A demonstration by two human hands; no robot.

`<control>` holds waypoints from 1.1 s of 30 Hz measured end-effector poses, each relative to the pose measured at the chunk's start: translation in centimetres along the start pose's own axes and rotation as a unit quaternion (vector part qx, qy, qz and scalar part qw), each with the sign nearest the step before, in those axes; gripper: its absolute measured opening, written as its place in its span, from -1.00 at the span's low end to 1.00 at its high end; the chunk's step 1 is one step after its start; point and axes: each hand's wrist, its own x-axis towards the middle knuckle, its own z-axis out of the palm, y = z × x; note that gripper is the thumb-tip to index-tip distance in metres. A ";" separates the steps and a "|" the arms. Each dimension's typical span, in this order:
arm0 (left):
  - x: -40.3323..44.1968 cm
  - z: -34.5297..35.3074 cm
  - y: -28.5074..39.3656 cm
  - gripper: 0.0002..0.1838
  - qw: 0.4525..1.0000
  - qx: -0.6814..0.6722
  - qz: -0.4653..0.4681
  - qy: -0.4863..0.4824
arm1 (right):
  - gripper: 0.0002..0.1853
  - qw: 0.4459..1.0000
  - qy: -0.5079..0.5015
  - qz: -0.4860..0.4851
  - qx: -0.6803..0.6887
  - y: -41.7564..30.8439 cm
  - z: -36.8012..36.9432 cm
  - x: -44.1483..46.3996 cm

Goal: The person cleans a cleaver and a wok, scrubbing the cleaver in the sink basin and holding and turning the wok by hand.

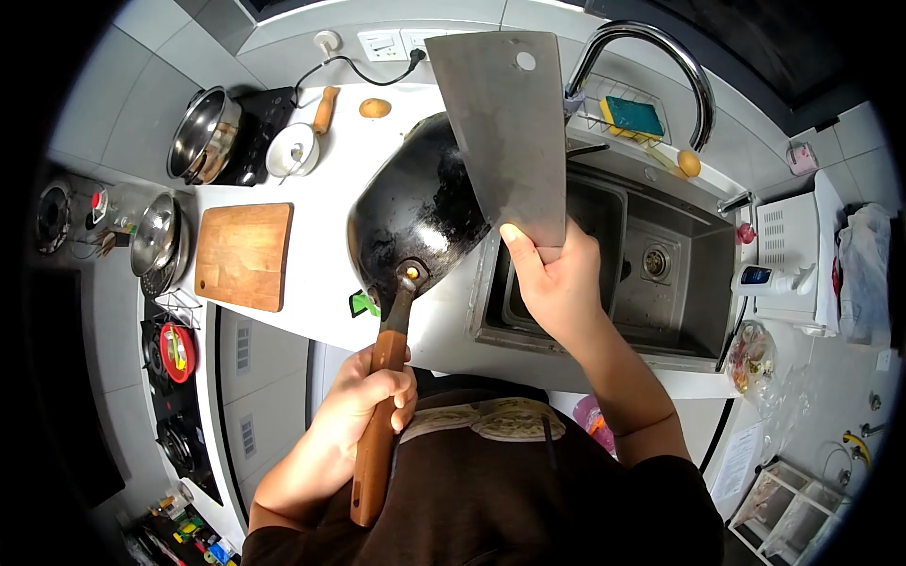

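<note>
My left hand (376, 391) is wrapped round the brown wooden handle of a black wok (411, 203). The wok is held over the white counter, its inside dark and shiny with worn patches. In my right hand (559, 278) is a cleaver (510, 123), gripped low with the thumb on the blade and its handle hidden by the fingers. The broad grey blade points up and away from me, with a hole near its far corner. It covers the right side of the wok; whether the two touch I cannot tell. A small green item (362, 303) lies beside the wok.
On the left lie a wooden cutting board (244, 256), a steel pot (209, 132) and a white bowl (293, 151). A potato (375, 108) is near the wall. To the right are the sink (694, 321), a curved faucet (700, 85) and a sponge (632, 118) in a wire rack.
</note>
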 end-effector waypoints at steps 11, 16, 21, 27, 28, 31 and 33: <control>0.0 0.1 0.0 -0.81 1.000 0.005 -0.001 0.008 | -0.77 0.999 -0.010 -0.053 -0.008 0.2 0.0 0.3; 0.0 0.0 -0.1 -0.77 1.000 -0.005 -0.002 0.003 | -0.77 0.998 -0.022 0.050 -0.013 -0.4 0.0 -0.1; -0.1 -0.1 -0.1 -0.77 1.000 0.004 0.000 0.004 | -0.77 0.996 -0.024 0.079 0.025 -0.4 -0.6 1.2; 0.1 -0.2 -0.2 -0.76 1.000 0.005 -0.002 -0.002 | -0.81 1.000 -0.006 0.003 -0.005 -0.1 -0.3 0.7; 0.0 -0.2 -0.1 -0.76 1.000 0.005 -0.002 -0.002 | -0.80 1.000 0.003 0.003 -0.025 -0.2 -0.4 0.9; 0.0 -0.3 -0.3 -0.75 1.000 0.000 -0.004 0.002 | -0.81 1.000 -0.011 0.005 0.003 -0.1 0.4 -0.1; 0.0 -0.2 -0.3 -0.75 1.000 -0.002 -0.006 0.003 | -0.82 0.999 -0.037 0.008 0.029 -0.5 0.6 -0.7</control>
